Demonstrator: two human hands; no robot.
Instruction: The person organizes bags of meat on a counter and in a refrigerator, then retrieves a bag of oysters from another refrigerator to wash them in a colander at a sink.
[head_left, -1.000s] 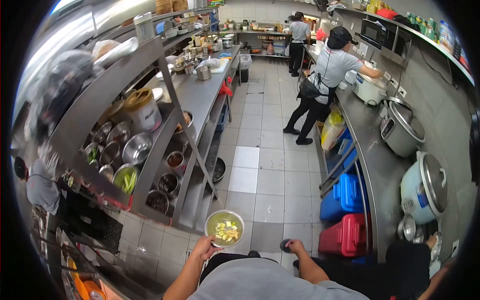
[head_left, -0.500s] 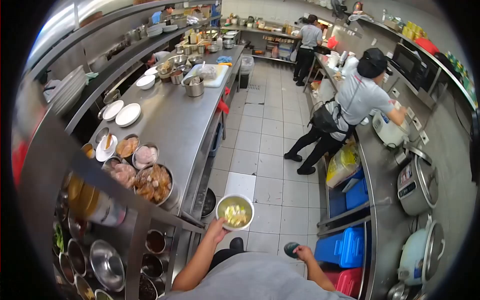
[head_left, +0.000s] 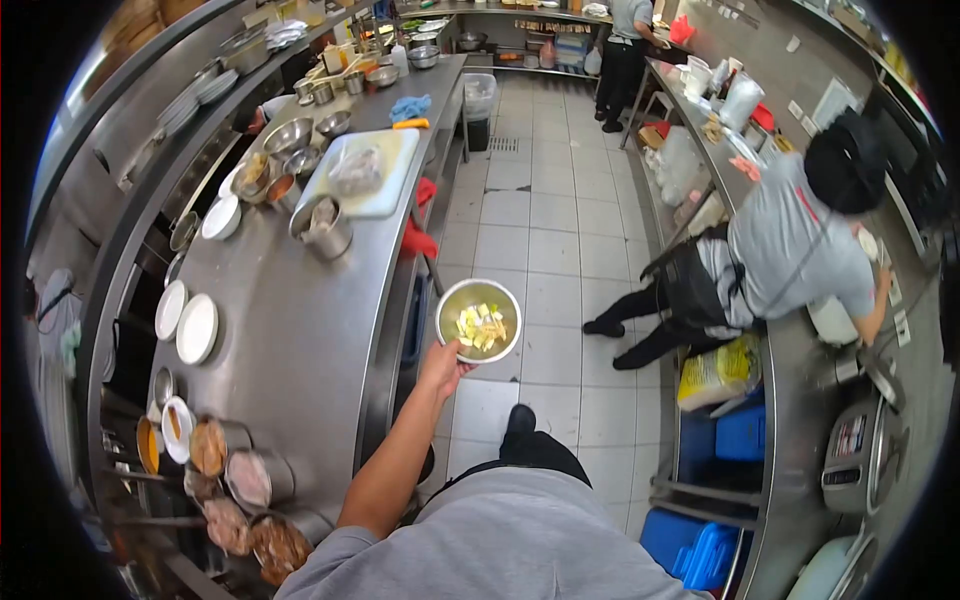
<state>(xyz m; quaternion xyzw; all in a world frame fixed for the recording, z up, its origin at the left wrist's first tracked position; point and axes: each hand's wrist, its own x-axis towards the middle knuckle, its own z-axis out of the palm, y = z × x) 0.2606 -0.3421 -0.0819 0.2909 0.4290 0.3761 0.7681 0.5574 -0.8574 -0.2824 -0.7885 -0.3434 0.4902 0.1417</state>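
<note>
Out in front of my body, my left hand [head_left: 442,368] grips the near left rim of a round metal bowl [head_left: 459,303]. Chopped pale yellow, white and green pieces [head_left: 482,327] lie in the bottom of the bowl. It is held over the aisle floor, beside the edge of the steel counter. My right hand is out of the picture.
To the left, a steel counter [head_left: 290,300] bears a white cutting board [head_left: 385,190], a metal pot [head_left: 328,240], white plates [head_left: 197,328] and meat containers [head_left: 250,475]. At right, a co-worker [head_left: 790,240] leans over another counter. Further back stands another person [head_left: 625,60].
I have moved forward along the aisle, and the cutting board and co-worker appear nearer. The bowl stays in my left hand. My right hand, which held a dark green object, has left the view.
</note>
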